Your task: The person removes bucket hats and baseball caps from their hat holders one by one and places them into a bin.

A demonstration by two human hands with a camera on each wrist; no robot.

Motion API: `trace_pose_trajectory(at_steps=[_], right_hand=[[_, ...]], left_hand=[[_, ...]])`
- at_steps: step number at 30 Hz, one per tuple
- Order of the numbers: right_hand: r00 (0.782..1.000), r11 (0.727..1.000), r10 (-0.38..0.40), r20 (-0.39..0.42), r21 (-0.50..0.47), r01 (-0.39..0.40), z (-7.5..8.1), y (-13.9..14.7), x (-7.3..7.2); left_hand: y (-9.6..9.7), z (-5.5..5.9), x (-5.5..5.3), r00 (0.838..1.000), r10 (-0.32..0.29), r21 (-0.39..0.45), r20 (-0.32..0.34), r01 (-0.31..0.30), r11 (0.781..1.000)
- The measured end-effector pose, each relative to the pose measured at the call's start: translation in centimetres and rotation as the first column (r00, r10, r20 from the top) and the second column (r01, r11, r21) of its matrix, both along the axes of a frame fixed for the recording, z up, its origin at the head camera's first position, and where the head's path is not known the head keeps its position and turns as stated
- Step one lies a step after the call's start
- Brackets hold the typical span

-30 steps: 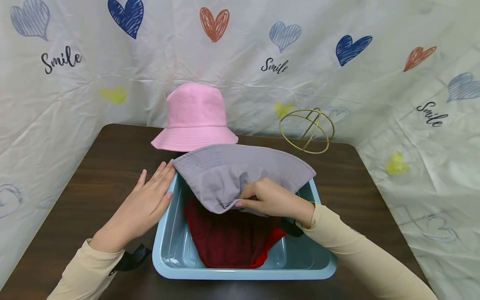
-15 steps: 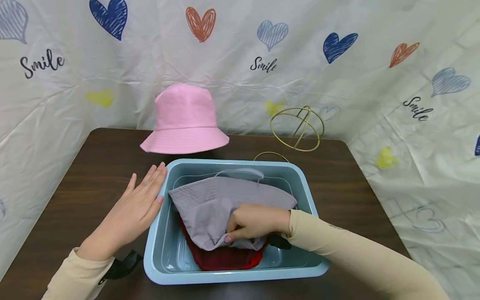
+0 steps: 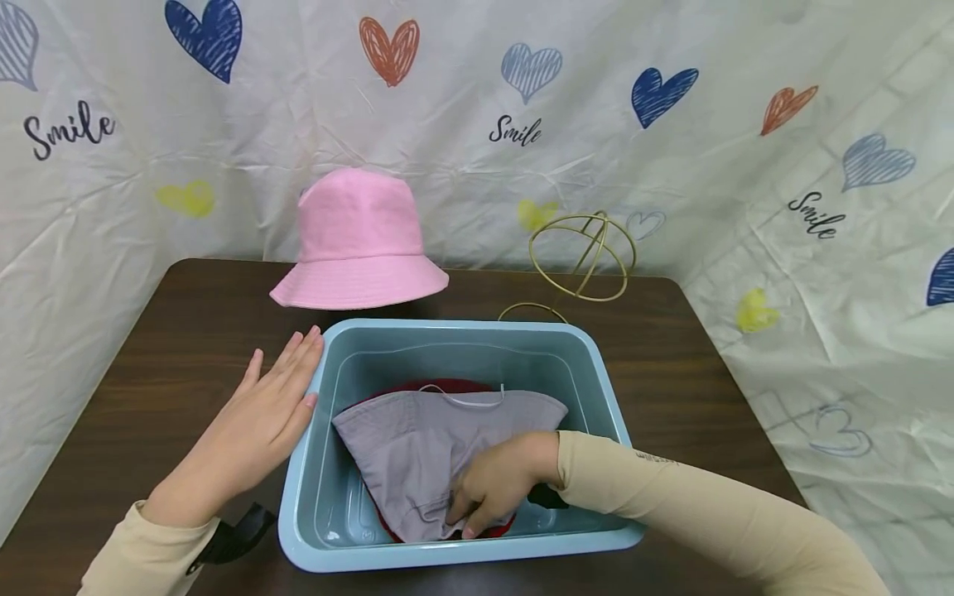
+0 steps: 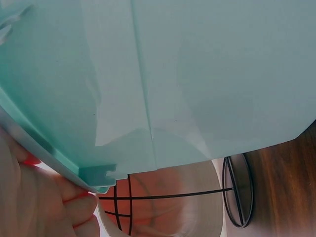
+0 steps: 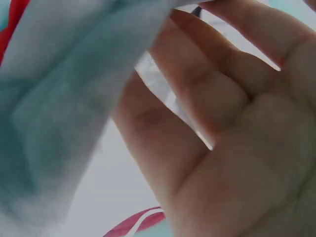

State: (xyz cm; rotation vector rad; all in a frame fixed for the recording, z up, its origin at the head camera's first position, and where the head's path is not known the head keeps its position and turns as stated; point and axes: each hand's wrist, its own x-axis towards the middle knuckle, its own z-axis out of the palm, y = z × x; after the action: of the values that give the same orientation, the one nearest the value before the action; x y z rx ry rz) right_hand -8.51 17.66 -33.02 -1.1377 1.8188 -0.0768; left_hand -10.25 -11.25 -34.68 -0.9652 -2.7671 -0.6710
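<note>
A grey bucket hat [image 3: 417, 447] with a thin white cord lies in the light blue plastic basin [image 3: 447, 325], on top of a red hat [image 3: 455, 384] that is mostly covered. My right hand [image 3: 503, 476] is inside the basin at the grey hat's near edge, fingers and thumb curled at the fabric. In the right wrist view, the grey cloth overlaps some fingertips and the thumb does not show. With straight fingers, my left hand [image 3: 257, 426] rests against the basin's left rim; its fingers [image 4: 81, 210] touch the rim in the left wrist view.
A pink bucket hat [image 3: 360, 240] is perched behind the basin on a wire stand. Further right stands a gold wire hat stand [image 3: 596, 248]. Part of another gold ring [image 3: 529, 306] shows behind the basin. The dark wooden table [image 3: 201, 331] meets a printed cloth backdrop.
My right hand has lowered the grey bucket hat toward me into the basin, over the red hat. The left hand stays at the rim. The whole head view has shifted slightly.
</note>
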Motion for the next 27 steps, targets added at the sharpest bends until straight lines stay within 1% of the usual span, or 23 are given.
trace_pose_trajectory(at_steps=[2, 3, 4, 5, 6, 7, 9, 11, 12, 13, 15, 16, 18, 20, 22, 24, 26, 27], right_hand=[[0.999, 1.0, -0.025, 0.044, 0.013, 0.025, 0.1, 0.0, 0.1], [0.998, 0.999, -0.047, 0.04, -0.005, 0.047, 0.1, 0.0, 0.1], [0.996, 0.996, -0.087, 0.031, -0.033, 0.088, 0.2, 0.1, 0.0], [0.992, 0.989, -0.127, 0.01, -0.079, 0.128, 0.2, 0.1, -0.1], [0.985, 0.976, -0.172, -0.011, -0.137, 0.169, 0.3, 0.1, -0.1], [0.977, 0.961, -0.206, -0.05, -0.201, 0.192, 0.4, 0.1, -0.3], [0.953, 0.922, -0.263, -0.147, -0.328, 0.204, 0.6, 0.0, -0.5], [0.919, 0.89, -0.317, -0.235, -0.408, 0.203, 0.8, -0.3, -0.6], [0.902, 0.883, -0.334, -0.273, -0.426, 0.198, 0.8, -0.5, -0.6], [0.885, 0.887, -0.336, -0.321, -0.423, 0.183, 0.8, -0.7, -0.6], [0.864, 0.915, -0.301, -0.404, -0.377, 0.143, 0.6, -1.1, -0.4], [0.86, 0.934, -0.272, -0.431, -0.333, 0.129, 0.4, -1.3, -0.3], [0.858, 0.968, -0.189, -0.477, -0.235, 0.083, -0.3, -1.6, 0.2], [0.856, 0.989, -0.11, -0.505, -0.14, 0.044, -1.0, -1.9, 0.8], [0.853, 0.998, -0.055, -0.519, -0.055, 0.031, -1.7, -2.1, 1.2], [0.85, 1.0, -0.016, -0.526, 0.011, 0.025, -2.3, -2.5, 1.3], [0.857, 0.997, 0.001, -0.515, 0.066, 0.038, -2.7, -2.8, 1.3], [0.865, 0.995, 0.002, -0.501, 0.092, 0.051, -2.8, -3.0, 1.3]], left_hand=[[0.0, 0.0, 0.0, 1.0, -0.001, 0.0, -0.002, 0.001, 1.0], [0.0, -0.1, 0.1, 1.0, -0.001, 0.002, -0.003, 0.001, 1.0], [0.0, -0.1, 0.1, 1.0, -0.002, 0.002, -0.005, 0.002, 1.0], [0.0, -0.1, 0.1, 1.0, -0.003, 0.003, -0.006, 0.003, 1.0], [0.1, -0.1, 0.1, 1.0, -0.003, 0.004, -0.009, 0.004, 1.0], [0.1, -0.1, 0.1, 1.0, -0.003, 0.004, -0.012, 0.003, 1.0], [0.1, -0.1, 0.1, 1.0, -0.004, 0.004, -0.016, 0.004, 1.0], [0.1, -0.1, 0.0, 1.0, -0.004, 0.003, -0.019, 0.004, 1.0], [0.1, -0.1, 0.0, 1.0, -0.004, 0.003, -0.02, 0.004, 1.0], [0.1, -0.1, 0.0, 1.0, -0.006, 0.003, -0.021, 0.006, 1.0], [0.2, 0.0, -0.1, 1.0, -0.01, 0.005, -0.021, 0.01, 1.0], [0.2, 0.0, -0.1, 1.0, -0.011, 0.006, -0.021, 0.011, 1.0], [0.2, 0.0, -0.1, 1.0, -0.011, 0.006, -0.022, 0.012, 1.0], [0.2, 0.0, -0.1, 1.0, -0.01, 0.007, -0.022, 0.01, 1.0], [0.1, -0.1, 0.0, 1.0, -0.009, 0.008, -0.018, 0.009, 1.0], [0.0, -0.2, 0.0, 1.0, -0.008, 0.011, -0.014, 0.008, 1.0], [0.0, -0.3, 0.0, 1.0, -0.014, 0.013, -0.009, 0.014, 1.0], [0.1, -0.3, 0.0, 1.0, -0.015, 0.017, -0.009, 0.015, 1.0]])
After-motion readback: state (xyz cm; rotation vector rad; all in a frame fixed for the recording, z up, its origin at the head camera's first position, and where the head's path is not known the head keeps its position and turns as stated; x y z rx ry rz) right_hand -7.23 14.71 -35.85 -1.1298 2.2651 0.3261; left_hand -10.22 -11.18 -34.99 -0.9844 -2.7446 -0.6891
